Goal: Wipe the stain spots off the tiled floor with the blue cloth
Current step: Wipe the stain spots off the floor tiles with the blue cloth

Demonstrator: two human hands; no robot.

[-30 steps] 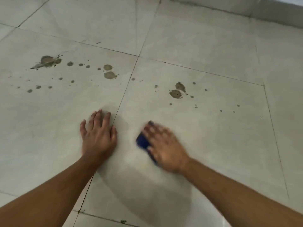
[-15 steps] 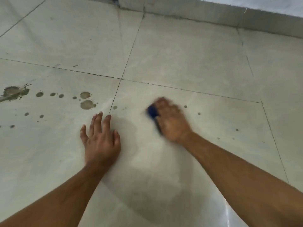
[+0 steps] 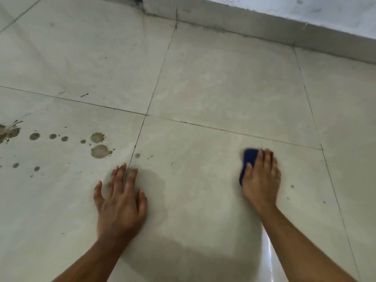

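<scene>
My right hand (image 3: 261, 178) presses flat on the blue cloth (image 3: 248, 159), which shows at its left side and under the fingertips on the right tile; the hand is blurred. My left hand (image 3: 120, 200) rests flat on the floor, fingers spread, across the grout line. Brown stain spots (image 3: 99, 151) lie on the left tile beyond my left hand, with a bigger splash (image 3: 9, 132) at the left edge. A small spot (image 3: 137, 155) sits just right of the grout line, and tiny specks (image 3: 292, 186) lie right of my right hand.
The light grey tiled floor (image 3: 213, 88) runs to a low skirting and wall (image 3: 264, 27) at the top right. Dark grout lines cross between the tiles. A glossy reflection (image 3: 266, 255) shows beside my right forearm.
My right hand has swept the cloth up over the two large spots on the right tile, then far to the right; those spots are gone. The left hand has stayed planted.
</scene>
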